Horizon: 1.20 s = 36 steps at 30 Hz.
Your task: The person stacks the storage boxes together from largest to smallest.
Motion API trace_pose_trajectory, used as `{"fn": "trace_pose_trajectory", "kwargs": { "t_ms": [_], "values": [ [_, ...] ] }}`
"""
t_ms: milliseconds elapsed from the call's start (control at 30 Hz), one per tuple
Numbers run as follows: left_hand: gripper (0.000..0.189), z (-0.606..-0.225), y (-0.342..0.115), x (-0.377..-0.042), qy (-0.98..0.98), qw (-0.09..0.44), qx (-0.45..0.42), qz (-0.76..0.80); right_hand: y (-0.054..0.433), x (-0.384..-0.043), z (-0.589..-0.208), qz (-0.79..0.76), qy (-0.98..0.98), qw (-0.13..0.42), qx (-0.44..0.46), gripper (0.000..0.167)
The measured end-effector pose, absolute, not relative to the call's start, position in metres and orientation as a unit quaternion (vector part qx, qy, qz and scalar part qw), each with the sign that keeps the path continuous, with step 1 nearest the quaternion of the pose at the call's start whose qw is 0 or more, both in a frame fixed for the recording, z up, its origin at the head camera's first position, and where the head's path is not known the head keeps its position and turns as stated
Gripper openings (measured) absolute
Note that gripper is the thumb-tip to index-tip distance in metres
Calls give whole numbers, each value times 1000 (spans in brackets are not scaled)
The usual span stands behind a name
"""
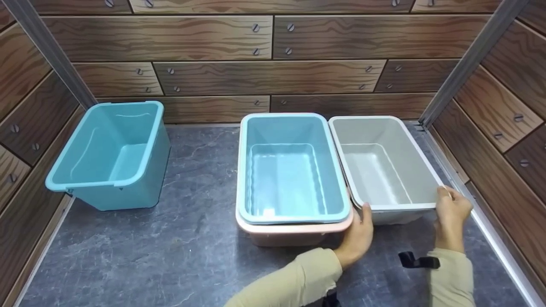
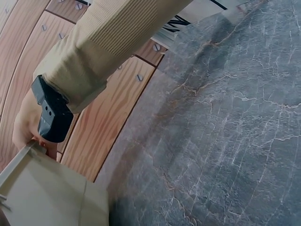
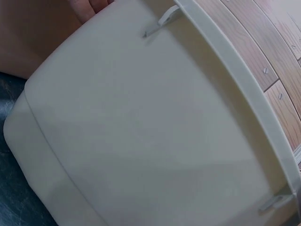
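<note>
A light grey plastic tub (image 1: 375,170) stands at the right of the head view. My left hand (image 1: 357,233) grips its near left corner, thumb up at the rim and fingers hidden in the gap beside the pink tub. On the near right corner, my right hand (image 1: 453,209) holds the rim with curled fingers. The grey tub's outer wall (image 3: 141,113) fills the right wrist view, with some left fingertips (image 3: 87,8) at its top edge. Just left of it, a light blue tub (image 1: 286,183) is nested in a pink tub (image 1: 290,239).
A separate teal tub (image 1: 123,192) stands at the far left near the wooden wall. Wood-patterned panels (image 1: 273,76) enclose the back and sides. A metal rail (image 1: 490,234) runs along the right edge of the dark marbled surface (image 1: 192,256).
</note>
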<state>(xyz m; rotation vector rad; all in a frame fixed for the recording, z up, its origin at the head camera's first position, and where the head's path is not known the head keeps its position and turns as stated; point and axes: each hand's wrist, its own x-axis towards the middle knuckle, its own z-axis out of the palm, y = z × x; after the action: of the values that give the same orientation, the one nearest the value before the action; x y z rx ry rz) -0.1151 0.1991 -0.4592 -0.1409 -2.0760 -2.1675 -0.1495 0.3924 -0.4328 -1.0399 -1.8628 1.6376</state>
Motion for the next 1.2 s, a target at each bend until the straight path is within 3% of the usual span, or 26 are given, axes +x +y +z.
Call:
{"fn": "trace_pose_trajectory", "kwargs": {
  "t_ms": [167, 433, 867, 1200],
  "values": [
    [59, -459, 199, -114, -679, 37, -47, -732, 393, -148, -430, 582, -679, 218, -390, 22],
    [63, -455, 197, -114, -671, -18, -52, -740, 395, -145, -427, 585, -670, 246, -386, 48],
    [64, -441, 194, -110, -656, -54, -63, -750, 399, -138, -414, 619, -637, 243, -390, 42],
    [64, -412, 187, -107, -662, -50, -55, -746, 400, -133, -400, 679, -585, 242, -371, 40]
  ]
}}
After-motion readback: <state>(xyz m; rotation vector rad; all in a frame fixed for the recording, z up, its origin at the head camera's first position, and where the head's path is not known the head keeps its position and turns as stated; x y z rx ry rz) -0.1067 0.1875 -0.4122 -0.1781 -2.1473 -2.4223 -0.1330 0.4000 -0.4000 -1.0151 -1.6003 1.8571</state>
